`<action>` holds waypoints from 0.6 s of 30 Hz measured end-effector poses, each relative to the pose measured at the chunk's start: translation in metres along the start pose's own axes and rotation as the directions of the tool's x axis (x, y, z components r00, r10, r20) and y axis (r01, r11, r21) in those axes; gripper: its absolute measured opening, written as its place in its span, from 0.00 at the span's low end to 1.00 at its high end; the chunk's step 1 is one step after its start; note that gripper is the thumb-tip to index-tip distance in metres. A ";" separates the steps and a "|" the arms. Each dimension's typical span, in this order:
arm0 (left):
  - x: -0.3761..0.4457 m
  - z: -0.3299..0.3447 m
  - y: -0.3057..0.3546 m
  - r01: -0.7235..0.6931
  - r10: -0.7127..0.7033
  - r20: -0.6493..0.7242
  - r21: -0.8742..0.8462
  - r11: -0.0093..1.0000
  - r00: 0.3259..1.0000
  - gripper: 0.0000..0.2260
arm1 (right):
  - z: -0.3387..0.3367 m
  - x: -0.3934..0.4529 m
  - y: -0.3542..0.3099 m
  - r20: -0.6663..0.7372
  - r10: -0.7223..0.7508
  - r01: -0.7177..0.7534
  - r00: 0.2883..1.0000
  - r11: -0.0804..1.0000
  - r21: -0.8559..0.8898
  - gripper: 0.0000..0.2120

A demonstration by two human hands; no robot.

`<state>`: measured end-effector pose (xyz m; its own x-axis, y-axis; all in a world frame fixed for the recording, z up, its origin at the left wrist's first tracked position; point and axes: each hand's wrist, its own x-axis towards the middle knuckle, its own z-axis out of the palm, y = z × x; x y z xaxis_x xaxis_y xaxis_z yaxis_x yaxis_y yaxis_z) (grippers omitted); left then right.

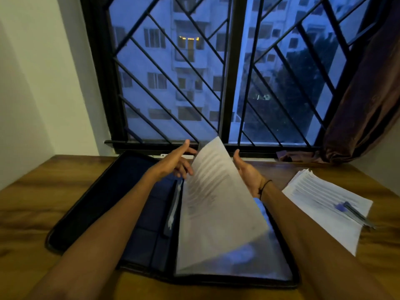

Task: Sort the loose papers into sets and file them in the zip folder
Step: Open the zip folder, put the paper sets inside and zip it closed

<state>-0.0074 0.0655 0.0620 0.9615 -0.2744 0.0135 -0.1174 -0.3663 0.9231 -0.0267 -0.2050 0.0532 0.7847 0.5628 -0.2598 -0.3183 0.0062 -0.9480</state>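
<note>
A dark blue zip folder lies wide open on the wooden desk. A set of printed papers stands tilted up from the folder's right half, blurred by motion. My left hand hovers at the papers' upper left edge with fingers spread and thumb up; whether it touches them I cannot tell. My right hand, palm open and wearing a thin black wrist band, is behind the papers' right edge. A stack of loose papers lies on the desk to the right.
A blue-capped pen rests on the loose stack. The wooden desk runs up to a barred window. A brown curtain hangs at the right. A white wall stands at the left.
</note>
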 end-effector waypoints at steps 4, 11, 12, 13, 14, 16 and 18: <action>-0.025 -0.041 -0.005 0.118 -0.103 0.095 -0.178 0.977 0.990 0.45 | 0.036 0.028 -0.002 0.293 -0.019 0.053 0.956 0.993 -0.110 0.40; -0.076 -0.103 -0.014 0.207 -0.200 0.052 -0.263 0.942 0.978 0.23 | 0.102 0.079 0.023 0.366 -0.102 0.357 0.925 0.559 -0.748 0.26; -0.084 -0.111 -0.011 0.185 -0.186 -0.018 -0.061 0.981 0.982 0.18 | 0.108 0.085 0.028 0.379 -0.134 0.399 0.916 0.413 -0.819 0.29; -0.088 -0.121 -0.012 0.181 -0.163 -0.118 0.168 0.969 0.980 0.21 | 0.113 0.091 0.034 0.389 -0.161 0.420 0.907 0.272 -0.866 0.33; -0.089 -0.131 -0.016 0.195 -0.140 -0.173 0.359 0.913 0.975 0.29 | 0.116 0.095 0.039 0.402 -0.175 0.429 0.899 0.162 -0.889 0.36; -0.091 -0.150 -0.025 0.255 -0.189 -0.174 0.574 0.778 0.967 0.44 | 0.121 0.099 0.047 0.407 -0.152 0.421 0.901 0.071 -0.904 0.39; -0.089 -0.157 -0.029 0.247 -0.186 -0.164 0.699 0.671 0.969 0.46 | 0.122 0.103 0.054 0.393 -0.111 0.400 0.913 0.052 -0.915 0.38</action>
<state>-0.0506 0.2398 0.0940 0.9941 -0.0518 -0.0952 -0.0149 -0.9352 0.3537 -0.0278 -0.0454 -0.0027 0.5427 0.8378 -0.0598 0.7842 -0.5309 -0.3213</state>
